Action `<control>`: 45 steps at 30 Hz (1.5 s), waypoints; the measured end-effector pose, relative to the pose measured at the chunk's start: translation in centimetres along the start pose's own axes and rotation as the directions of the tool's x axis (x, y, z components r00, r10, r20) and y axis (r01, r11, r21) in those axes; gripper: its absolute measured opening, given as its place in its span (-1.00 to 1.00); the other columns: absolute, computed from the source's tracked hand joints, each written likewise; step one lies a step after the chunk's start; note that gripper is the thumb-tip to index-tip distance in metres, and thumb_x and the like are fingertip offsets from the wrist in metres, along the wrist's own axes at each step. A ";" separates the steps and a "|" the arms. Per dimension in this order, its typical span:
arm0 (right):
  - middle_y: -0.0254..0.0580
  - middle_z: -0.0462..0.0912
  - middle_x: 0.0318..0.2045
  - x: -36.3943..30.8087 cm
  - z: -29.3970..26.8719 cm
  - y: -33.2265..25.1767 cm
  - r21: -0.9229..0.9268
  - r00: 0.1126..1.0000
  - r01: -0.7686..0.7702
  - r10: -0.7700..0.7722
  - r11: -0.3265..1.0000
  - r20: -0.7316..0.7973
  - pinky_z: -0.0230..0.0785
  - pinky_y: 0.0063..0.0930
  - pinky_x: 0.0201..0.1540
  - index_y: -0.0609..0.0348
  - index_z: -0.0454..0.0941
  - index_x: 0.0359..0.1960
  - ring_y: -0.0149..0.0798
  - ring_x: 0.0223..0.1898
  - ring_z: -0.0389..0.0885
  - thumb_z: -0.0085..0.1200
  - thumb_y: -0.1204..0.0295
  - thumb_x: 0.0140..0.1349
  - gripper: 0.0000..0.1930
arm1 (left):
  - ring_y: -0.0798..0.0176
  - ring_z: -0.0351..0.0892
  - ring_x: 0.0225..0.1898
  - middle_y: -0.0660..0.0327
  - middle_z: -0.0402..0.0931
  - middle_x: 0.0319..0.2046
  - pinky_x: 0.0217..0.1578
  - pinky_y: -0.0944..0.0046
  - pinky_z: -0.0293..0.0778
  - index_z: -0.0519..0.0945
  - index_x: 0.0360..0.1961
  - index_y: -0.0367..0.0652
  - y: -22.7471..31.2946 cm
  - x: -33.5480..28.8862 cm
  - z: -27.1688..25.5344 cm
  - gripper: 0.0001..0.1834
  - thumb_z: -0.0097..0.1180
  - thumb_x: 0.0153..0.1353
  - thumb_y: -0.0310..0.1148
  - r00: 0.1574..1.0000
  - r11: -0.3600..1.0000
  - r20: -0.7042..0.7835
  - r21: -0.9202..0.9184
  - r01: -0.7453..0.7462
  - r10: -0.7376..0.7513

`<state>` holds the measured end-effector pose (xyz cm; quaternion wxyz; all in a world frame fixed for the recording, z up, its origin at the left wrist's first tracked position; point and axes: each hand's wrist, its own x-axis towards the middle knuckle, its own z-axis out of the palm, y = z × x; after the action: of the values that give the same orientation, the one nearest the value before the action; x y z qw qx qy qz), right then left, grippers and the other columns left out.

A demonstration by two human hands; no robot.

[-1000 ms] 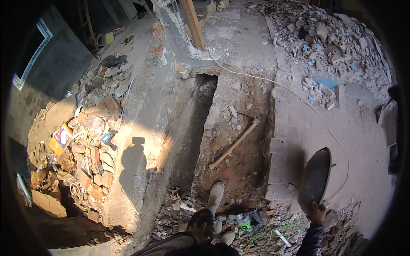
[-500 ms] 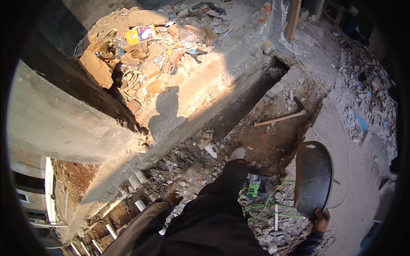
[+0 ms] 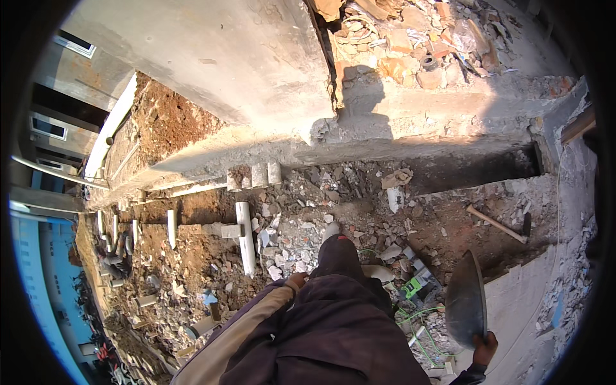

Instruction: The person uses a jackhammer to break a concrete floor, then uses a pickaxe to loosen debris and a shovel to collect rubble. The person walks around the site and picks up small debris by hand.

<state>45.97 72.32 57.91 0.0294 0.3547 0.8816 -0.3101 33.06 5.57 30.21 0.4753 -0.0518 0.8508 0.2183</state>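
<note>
Dark basin (image 3: pixel 464 303) in right fingers (image 3: pixel 479 341)

The basin (image 3: pixel 466 305) is dark grey to near black, plain and dulled with paler dust. The person's jacket (image 3: pixel 333 333) is a dark purplish brown, its left sleeve (image 3: pixel 240 330) carrying a tan panel, while the right sleeve (image 3: pixel 471 375) is very dark. A small red mark (image 3: pixel 342 237) stands out on the dark trousers (image 3: pixel 341 255). The power tool (image 3: pixel 414 287) shows bright green with dark grey, and the cord (image 3: pixel 421 310) is light green. The pickaxe handle (image 3: pixel 494 222) is light tan, its head (image 3: pixel 527 226) dark. White pipe (image 3: pixel 245 239), mottled grey rubble (image 3: pixel 292 240), reddish-brown soil (image 3: pixel 170 122) and a bright blue wall (image 3: pixel 61 276) appear too.
</note>
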 end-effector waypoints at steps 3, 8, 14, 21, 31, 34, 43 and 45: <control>-0.18 0.35 -0.62 2.2 3.1 -6.4 -0.020 0.995 0.018 -0.016 1.000 0.094 0.20 -0.26 -0.41 0.34 0.46 -0.52 -0.28 -0.49 0.33 0.24 0.43 -0.15 -0.75 | -0.11 0.58 0.02 -0.05 0.62 -0.07 0.06 0.01 0.48 0.65 -0.01 -0.04 -3.1 -1.5 -2.7 -0.55 0.18 0.09 -0.10 0.996 0.996 -0.022 0.007 0.085 -0.084; -0.08 0.54 -0.57 2.5 12.4 -16.2 0.002 0.975 0.213 -0.212 0.977 0.060 0.30 -0.28 -0.39 0.33 0.58 -0.46 -0.19 -0.51 0.50 0.29 0.43 -0.07 -0.79 | -0.03 0.66 -0.09 -0.04 0.67 -0.18 -0.04 0.12 0.54 0.68 -0.06 -0.11 -4.0 -0.7 -9.8 -0.56 0.16 0.10 -0.10 0.975 0.987 -0.210 -0.155 0.037 -0.069; 0.07 0.66 -0.41 -0.6 25.8 -26.7 0.049 0.957 0.255 -0.259 0.966 0.130 0.47 -0.13 -0.23 0.26 0.66 -0.26 0.10 -0.32 0.65 0.31 0.28 0.03 -0.68 | 0.37 0.57 -0.38 0.19 0.60 -0.38 -0.35 0.33 0.51 0.65 -0.13 -0.29 2.9 1.1 -18.2 -0.52 0.15 0.26 -0.01 0.980 0.843 -0.182 -0.513 -0.162 0.078; -0.03 0.68 -0.23 -4.7 34.3 -35.1 0.064 0.807 0.292 -0.282 0.954 0.519 0.44 -0.10 -0.06 0.11 0.63 -0.13 0.08 -0.13 0.62 0.16 0.15 0.16 -0.65 | 0.26 0.60 -0.11 0.02 0.63 -0.18 -0.14 0.25 0.50 0.55 0.02 -0.40 12.7 -1.2 -23.3 -0.22 0.24 0.13 0.20 0.997 0.718 0.004 -0.694 -0.049 0.072; -0.11 0.67 -0.28 -6.1 35.6 -35.2 0.302 0.939 0.246 -0.303 0.921 0.161 0.45 -0.16 -0.07 0.13 0.60 -0.16 -0.01 -0.15 0.63 0.21 0.15 0.17 -0.65 | 0.18 0.66 -0.33 0.14 0.60 -0.33 -0.31 0.17 0.61 0.57 -0.24 -0.10 5.6 5.4 -25.3 -0.58 0.48 -0.12 -0.27 0.754 0.767 -0.158 0.046 -0.639 0.638; -0.09 0.69 -0.31 -7.0 35.3 -29.1 0.351 0.999 -0.011 0.027 0.936 -0.042 0.50 -0.23 -0.15 0.15 0.63 -0.19 -0.09 -0.24 0.67 0.24 0.19 0.16 -0.69 | 0.11 0.66 -0.36 0.13 0.57 -0.34 -0.37 0.17 0.66 0.52 -0.28 -0.18 4.3 8.1 -26.3 -0.59 0.46 -0.12 -0.33 0.956 0.600 0.043 -0.786 -0.146 0.289; -0.15 0.72 -0.34 -17.5 32.1 -7.5 0.368 0.505 -0.832 0.841 0.415 0.195 0.54 -0.21 -0.22 0.05 0.67 -0.23 -0.18 -0.24 0.71 0.23 0.29 0.09 -0.77 | -0.05 0.64 -0.35 0.03 0.52 -0.33 -0.49 0.24 0.69 0.47 -0.30 -0.28 5.4 9.2 -27.9 -0.79 0.09 0.09 -0.37 0.958 0.290 0.260 -0.914 0.284 -0.119; -0.17 0.72 -0.27 -18.3 32.8 -4.5 -0.329 0.678 -0.592 0.676 0.735 0.289 0.54 -0.14 -0.19 -0.02 0.64 -0.14 -0.12 -0.17 0.70 0.21 0.27 0.09 -0.72 | -0.04 0.64 -0.36 0.04 0.52 -0.33 -0.51 0.26 0.67 0.46 -0.29 -0.26 5.6 9.1 -27.5 -0.80 0.08 0.10 -0.36 0.939 0.239 0.280 -0.915 0.324 -0.199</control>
<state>51.22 40.10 38.82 0.3475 0.5650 0.7052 -0.2503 4.86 0.18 36.88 0.4235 -0.4532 0.5050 0.6002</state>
